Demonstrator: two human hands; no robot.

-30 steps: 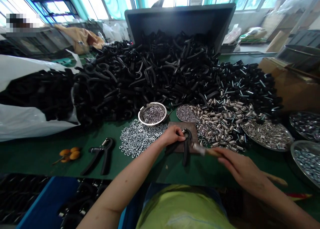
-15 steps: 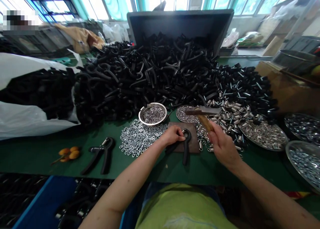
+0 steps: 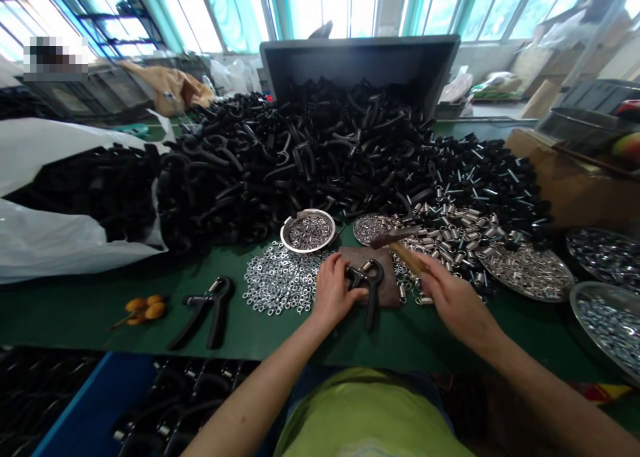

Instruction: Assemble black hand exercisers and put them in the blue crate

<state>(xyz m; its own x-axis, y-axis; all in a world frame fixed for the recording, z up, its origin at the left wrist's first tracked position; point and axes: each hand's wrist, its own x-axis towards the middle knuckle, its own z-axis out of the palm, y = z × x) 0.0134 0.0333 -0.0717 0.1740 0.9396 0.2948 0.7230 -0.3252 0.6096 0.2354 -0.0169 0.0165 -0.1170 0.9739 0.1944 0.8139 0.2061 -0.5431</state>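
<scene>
My left hand (image 3: 334,292) rests on the left handle of a black hand gripper (image 3: 369,285) that lies on a brown metal plate (image 3: 389,290) on the green table. Its fingers curl over the handle. My right hand (image 3: 453,298) is closed round the wooden handle of a small hammer (image 3: 400,242). The hammer's metal head hangs a little above and to the right of the hand gripper's top.
A finished hand gripper (image 3: 207,305) and orange fruits (image 3: 144,306) lie to the left. Loose washers (image 3: 280,280), a small steel bowl (image 3: 308,229), springs (image 3: 453,234) and metal trays (image 3: 530,270) surround the plate. A big heap of black handles (image 3: 310,157) fills the back. A blue bin (image 3: 125,404) stands below.
My right hand brought the hammer from low at the right up over the hand gripper. My left hand slid from the gripper's top down onto its left handle.
</scene>
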